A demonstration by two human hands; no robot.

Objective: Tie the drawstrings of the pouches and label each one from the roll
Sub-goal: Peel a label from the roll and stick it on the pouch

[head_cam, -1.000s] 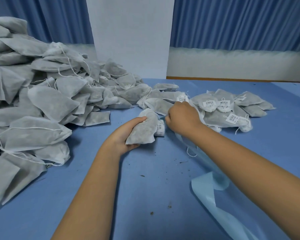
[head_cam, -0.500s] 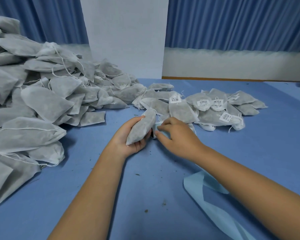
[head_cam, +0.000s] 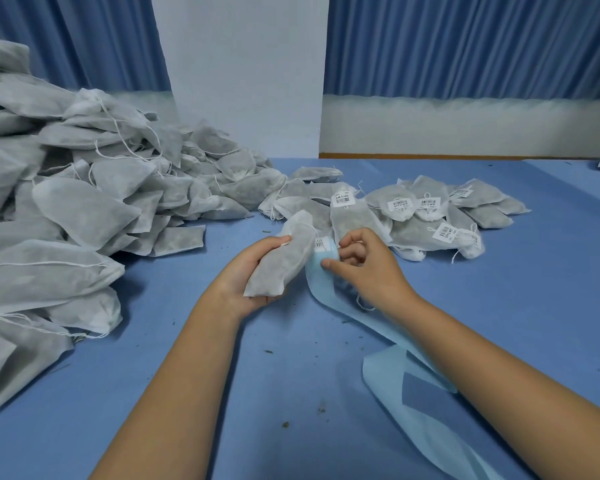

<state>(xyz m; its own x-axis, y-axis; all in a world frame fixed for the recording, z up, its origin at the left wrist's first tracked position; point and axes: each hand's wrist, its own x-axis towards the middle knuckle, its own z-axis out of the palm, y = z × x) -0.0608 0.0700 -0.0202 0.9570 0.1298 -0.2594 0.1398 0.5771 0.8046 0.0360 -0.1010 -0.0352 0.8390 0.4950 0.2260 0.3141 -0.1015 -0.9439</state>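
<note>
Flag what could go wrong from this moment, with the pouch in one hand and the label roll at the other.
1. The loose backing strip trails under the right hand and forearm; it could snag or drag as the next label peels.
2. The left hand holds the pouch by its body only, so a label pressed on one-handed may go on crooked.
3. The unlabelled pile nearly reaches the labelled pile; pouches could get mixed.

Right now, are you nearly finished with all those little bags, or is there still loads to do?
Loads to do. A small group of labelled pouches lies behind the hands, done. The left hand holds one pouch while the right hand works at the label roll, its blue backing strip trailing over the table. The big pile on the left shows no labels and many loose strings.
</note>
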